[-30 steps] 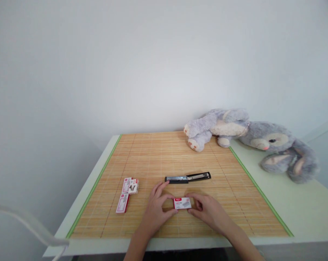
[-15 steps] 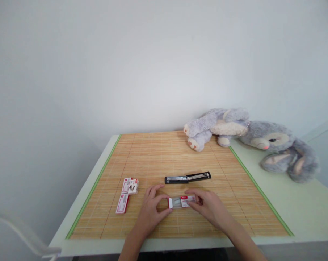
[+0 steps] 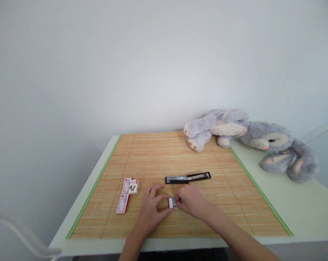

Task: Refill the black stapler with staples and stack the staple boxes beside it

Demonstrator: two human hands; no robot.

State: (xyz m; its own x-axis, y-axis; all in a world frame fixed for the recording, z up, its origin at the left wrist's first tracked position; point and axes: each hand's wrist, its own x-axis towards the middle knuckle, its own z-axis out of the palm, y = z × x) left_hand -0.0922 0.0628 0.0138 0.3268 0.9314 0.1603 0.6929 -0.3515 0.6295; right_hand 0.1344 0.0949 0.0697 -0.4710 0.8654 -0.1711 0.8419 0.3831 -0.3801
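My left hand [image 3: 151,209] pinches the left end of a small white and red staple box [image 3: 171,203] on the bamboo mat [image 3: 164,159]. My right hand [image 3: 191,201] covers the rest of the box, its fingertips curled onto the drawn-out tray; whether they grip anything there is hidden. Just beyond the hands lies a black stapler [image 3: 187,178], swung open flat with its metal rail showing. To the left rest more staple boxes, two side by side [image 3: 130,186] and one [image 3: 122,203] nearer me.
A grey plush rabbit [image 3: 251,139] lies along the back right, partly on the mat and partly on the pale green table [image 3: 302,206]. A white wall stands behind. A pale curved cable [image 3: 20,230] hangs at the lower left.
The box was pulled apart sideways, showing its inner tray. Then my right hand slid left over the tray and now hides most of it. My left hand kept its grip.
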